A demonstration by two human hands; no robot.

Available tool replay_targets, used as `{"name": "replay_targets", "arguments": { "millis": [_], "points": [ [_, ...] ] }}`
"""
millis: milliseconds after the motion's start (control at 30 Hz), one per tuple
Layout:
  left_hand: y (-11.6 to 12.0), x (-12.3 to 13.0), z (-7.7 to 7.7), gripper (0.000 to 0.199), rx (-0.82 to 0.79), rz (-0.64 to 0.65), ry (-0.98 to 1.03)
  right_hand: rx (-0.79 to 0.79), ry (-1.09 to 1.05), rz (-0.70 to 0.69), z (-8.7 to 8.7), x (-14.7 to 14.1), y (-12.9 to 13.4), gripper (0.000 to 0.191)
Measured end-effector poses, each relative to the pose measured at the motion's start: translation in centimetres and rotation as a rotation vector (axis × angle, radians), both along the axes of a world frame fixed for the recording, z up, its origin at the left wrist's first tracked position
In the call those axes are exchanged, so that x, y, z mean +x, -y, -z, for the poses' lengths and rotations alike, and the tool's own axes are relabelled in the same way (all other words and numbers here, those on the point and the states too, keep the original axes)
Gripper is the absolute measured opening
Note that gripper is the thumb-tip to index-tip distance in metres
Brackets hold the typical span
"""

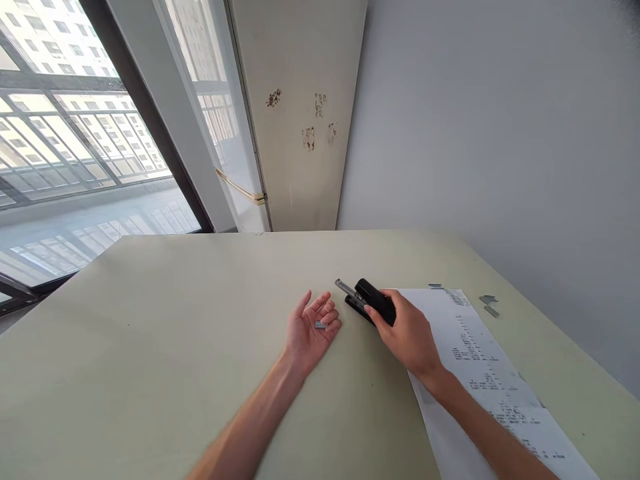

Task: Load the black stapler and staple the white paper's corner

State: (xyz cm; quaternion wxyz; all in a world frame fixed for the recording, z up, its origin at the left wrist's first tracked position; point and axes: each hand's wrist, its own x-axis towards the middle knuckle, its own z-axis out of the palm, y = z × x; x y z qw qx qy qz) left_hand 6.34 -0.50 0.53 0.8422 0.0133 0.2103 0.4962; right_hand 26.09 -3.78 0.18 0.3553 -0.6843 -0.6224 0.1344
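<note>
My left hand (311, 333) lies palm up on the table, its fingers loosely curled. A small grey strip of staples (321, 325) rests in that palm, against the fingers. To its right, my right hand (407, 330) is wrapped round a black stapler (376, 300). The stapler is opened up, with its metal magazine (346, 288) sticking out toward the upper left, above the black base. A gap separates the stapler from my left hand.
Printed white paper (465, 347) lies under my right forearm on the pale table (175, 347). Several grey staple strips (491, 311) lie right of the paper, and another piece (435, 287) is at its top edge. Beyond stand a wall, a cabinet and a window.
</note>
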Motion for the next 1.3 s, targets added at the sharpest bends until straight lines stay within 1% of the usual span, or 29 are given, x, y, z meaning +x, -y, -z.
{"name": "replay_targets", "arguments": {
  "millis": [67,133,167,233,300,333,433,500,700,833,900,933,967,1033,1100,1167,1233,1300],
  "points": [
    [0.2,0.1,-0.1,0.029,0.007,0.002,-0.010,0.019,0.082,-0.006,1.1,-0.5,0.1,0.027],
    [0.4,0.3,-0.1,0.029,0.006,0.005,-0.025,0.052,0.127,-0.020,1.6,-1.1,0.2,0.025],
    [0.5,0.3,0.0,0.030,0.004,0.008,-0.034,0.092,0.140,-0.030,1.7,-1.4,0.3,0.025],
    [0.8,0.6,0.1,0.030,-0.002,0.018,-0.053,0.224,0.159,-0.059,1.3,-2.0,0.8,0.030],
    [1.1,0.9,0.3,0.030,-0.010,0.030,-0.071,0.366,0.184,-0.118,0.6,-2.7,1.5,0.032],
    [1.2,1.0,0.4,0.030,-0.013,0.037,-0.078,0.407,0.201,-0.165,0.2,-3.0,1.9,0.030],
    [1.7,1.4,0.4,0.029,-0.019,0.062,-0.098,0.423,0.259,-0.310,-0.6,-3.9,2.9,0.025],
    [2.0,1.6,0.4,0.030,-0.007,0.088,-0.120,0.406,0.285,-0.351,-0.7,-4.1,3.2,0.025],
    [2.4,1.9,0.4,0.035,0.089,0.185,-0.128,0.398,0.299,-0.391,-0.5,-4.0,3.3,0.011],
    [2.4,2.1,0.6,0.040,0.182,0.252,-0.092,0.464,0.269,-0.392,-1.1,-3.4,3.5,0.012],
    [2.4,2.2,0.8,0.039,0.216,0.253,-0.092,0.499,0.223,-0.362,-1.4,-2.2,3.6,0.011],
    [2.3,2.3,0.8,0.038,0.226,0.247,-0.100,0.512,0.190,-0.322,-1.6,-1.2,3.6,0.010],
    [2.2,2.3,0.9,0.038,0.229,0.240,-0.113,0.514,0.158,-0.253,-1.6,0.0,3.5,0.011],
    [2.1,2.3,1.0,0.037,0.222,0.229,-0.145,0.486,0.096,-0.058,-1.2,3.1,3.5,0.014],
    [2.0,2.2,1.0,0.035,0.214,0.222,-0.172,0.399,0.097,0.141,-0.4,6.9,3.7,0.022],
    [2.0,2.2,1.1,0.033,0.223,0.210,-0.197,0.292,0.132,0.287,0.8,11.0,4.4,0.029],
    [2.1,2.3,1.1,0.032,0.247,0.209,-0.220,0.190,0.192,0.390,2.2,14.7,5.5,0.035],
    [2.2,2.4,1.1,0.031,0.271,0.213,-0.242,0.109,0.247,0.468,3.5,17.7,6.7,0.039]
  ]
}}
